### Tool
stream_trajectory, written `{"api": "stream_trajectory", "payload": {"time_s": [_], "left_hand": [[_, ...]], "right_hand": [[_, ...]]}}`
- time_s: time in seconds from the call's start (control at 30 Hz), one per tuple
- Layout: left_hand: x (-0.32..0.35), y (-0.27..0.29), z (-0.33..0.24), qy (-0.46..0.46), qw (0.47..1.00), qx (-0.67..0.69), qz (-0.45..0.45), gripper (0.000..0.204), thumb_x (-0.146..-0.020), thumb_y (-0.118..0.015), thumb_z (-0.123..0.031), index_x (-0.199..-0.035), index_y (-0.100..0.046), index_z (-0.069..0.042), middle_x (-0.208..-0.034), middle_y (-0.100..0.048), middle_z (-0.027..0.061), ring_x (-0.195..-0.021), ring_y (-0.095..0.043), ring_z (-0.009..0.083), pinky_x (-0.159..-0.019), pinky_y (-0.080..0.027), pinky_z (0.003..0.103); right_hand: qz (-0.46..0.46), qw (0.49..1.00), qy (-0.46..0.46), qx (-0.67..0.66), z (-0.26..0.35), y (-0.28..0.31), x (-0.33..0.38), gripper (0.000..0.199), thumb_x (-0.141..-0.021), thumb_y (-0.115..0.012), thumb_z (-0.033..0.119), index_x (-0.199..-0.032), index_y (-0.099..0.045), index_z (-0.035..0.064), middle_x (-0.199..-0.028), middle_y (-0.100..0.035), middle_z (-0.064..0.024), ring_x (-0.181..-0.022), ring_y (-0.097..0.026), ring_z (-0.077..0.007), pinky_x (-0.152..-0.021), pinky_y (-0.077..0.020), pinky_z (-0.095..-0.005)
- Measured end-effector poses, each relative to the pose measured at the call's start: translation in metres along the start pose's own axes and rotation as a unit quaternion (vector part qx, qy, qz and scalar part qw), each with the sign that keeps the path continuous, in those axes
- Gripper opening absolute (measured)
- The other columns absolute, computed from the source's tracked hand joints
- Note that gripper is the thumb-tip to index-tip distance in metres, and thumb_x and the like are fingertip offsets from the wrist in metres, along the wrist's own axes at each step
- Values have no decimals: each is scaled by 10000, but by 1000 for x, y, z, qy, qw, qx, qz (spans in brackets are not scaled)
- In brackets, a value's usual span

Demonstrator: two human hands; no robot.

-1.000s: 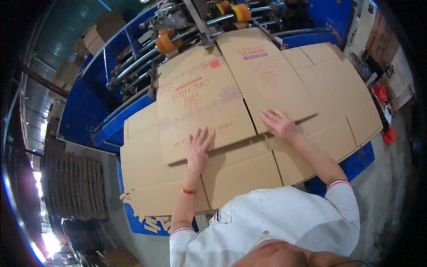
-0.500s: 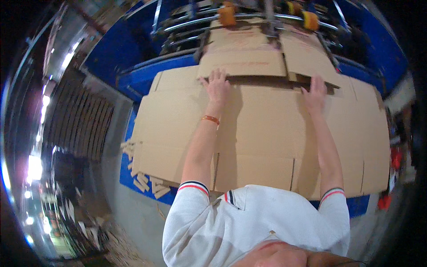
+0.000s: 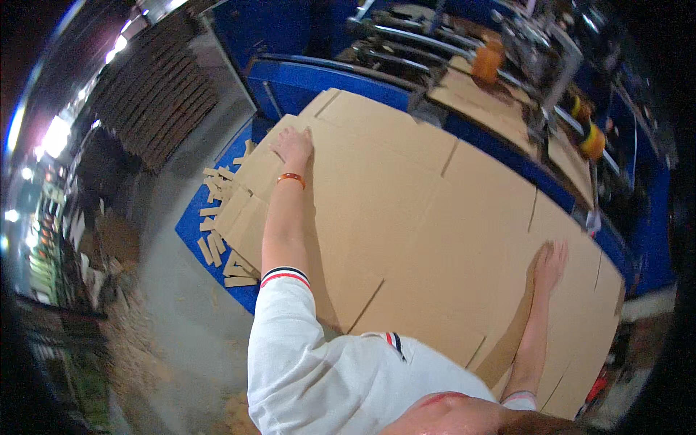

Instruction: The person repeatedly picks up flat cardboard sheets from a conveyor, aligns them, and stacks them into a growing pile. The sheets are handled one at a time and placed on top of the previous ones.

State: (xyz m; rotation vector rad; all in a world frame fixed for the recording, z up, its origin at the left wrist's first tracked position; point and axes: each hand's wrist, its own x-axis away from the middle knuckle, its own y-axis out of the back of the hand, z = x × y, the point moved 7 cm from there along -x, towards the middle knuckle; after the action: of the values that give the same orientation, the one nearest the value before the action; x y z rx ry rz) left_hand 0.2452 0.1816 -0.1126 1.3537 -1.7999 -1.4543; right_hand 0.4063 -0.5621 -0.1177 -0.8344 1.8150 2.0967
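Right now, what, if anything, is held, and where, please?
The right hand holds nothing; whether the left hand grips flat brown cardboard by its edge is unclear.

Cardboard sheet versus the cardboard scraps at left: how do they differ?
The cardboard sheet is broad and slotted; the cardboard scraps are small, narrow pieces. The sheet lies flat beneath the left hand and right hand, while the scraps lie scattered on the blue table. Both are brown.

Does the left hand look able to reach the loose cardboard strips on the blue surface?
Probably yes: the left hand is near the left edge of the cardboard sheet, and the cardboard strips lie just past it, nothing visibly blocking.
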Motion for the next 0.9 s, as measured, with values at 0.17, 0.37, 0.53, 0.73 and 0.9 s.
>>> {"api": "stream_trajectory", "payload": {"time_s": [0.17,0.37,0.53,0.73,0.9], "left_hand": [[-34,-8,-46,-54,995,80,17,617,-828,-593,-497,-1216,-551,-19,-1224,-566,177,-1156,-526,306,-964,-421,431],[-66,-24,-48,18,986,160,41,514,-754,-713,-468,-1007,-688,-21,-1087,-656,167,-1022,-628,307,-840,-522,390],[-86,-41,-34,102,974,190,66,507,-715,-746,-489,-980,-712,-58,-1060,-674,160,-983,-652,312,-833,-530,389],[-104,-58,-39,-93,947,259,166,385,-725,-742,-420,-937,-726,-99,-995,-693,131,-933,-667,270,-819,-519,368],[-135,-69,-1,31,904,426,-21,372,-691,-781,-388,-881,-730,-72,-862,-706,117,-794,-671,249,-769,-510,357]], "right_hand": [[26,1000,-5,6,-1,10,-3,402,-923,-512,199,-1239,-501,-49,-1342,-453,-250,-1255,-417,-384,-1057,-339,-431],[47,998,-29,40,0,14,-3,361,-913,-534,189,-1183,-556,-49,-1264,-529,-230,-1170,-488,-366,-1002,-395,-418],[33,999,-21,34,-7,7,-3,313,-908,-538,197,-1118,-605,-26,-1177,-597,-189,-1108,-534,-347,-951,-426,-403],[66,996,-45,29,-9,18,0,275,-903,-535,186,-1093,-629,11,-1106,-638,-148,-1026,-584,-313,-903,-453,-388],[35,999,-29,9,-5,9,-5,267,-908,-520,190,-1087,-633,26,-1099,-642,-134,-1020,-587,-304,-896,-455,-386]]}}
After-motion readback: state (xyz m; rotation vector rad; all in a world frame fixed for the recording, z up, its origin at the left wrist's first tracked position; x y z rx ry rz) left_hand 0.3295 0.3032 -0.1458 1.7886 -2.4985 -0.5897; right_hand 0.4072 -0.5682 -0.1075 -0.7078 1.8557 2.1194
